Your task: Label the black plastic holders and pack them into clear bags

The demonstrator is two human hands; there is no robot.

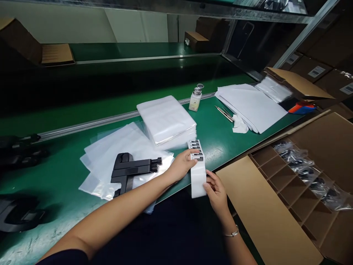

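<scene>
Okay, far left first: two blurred black parts (20,213) on the green bench (66,173), exact kind unclear; next a fan of loose clear bags (100,158) with a black bracket (129,169) lying on it, knobbed end pointing right; beyond that, a thick bag stack (168,117); then, at the bench's near edge, the label strip (198,180) between my hands, printed labels at the far end, blank white at the end towards me; step in hand, I'd judge, is handling that strip, both hands steadying it; next move seems to call for a firm left pinch and a careful thumb at one label's edge, without creasing the rest; my left hand (182,165) has thumb and forefinger closed over the printed part from the left side; my right hand (217,193) lightly pinches the blank part's right edge, thumb in front, other fingers curled and partly hidden, so how hard they press I can't tell; behind the strip, a small bottle (194,102); further right, slim pointed tools (224,114), a crumpled tissue (239,124) and white sheets (250,105); rightmost, a divided carton (261,209) with bagged black parts (311,175) in a row of its compartments.
</scene>
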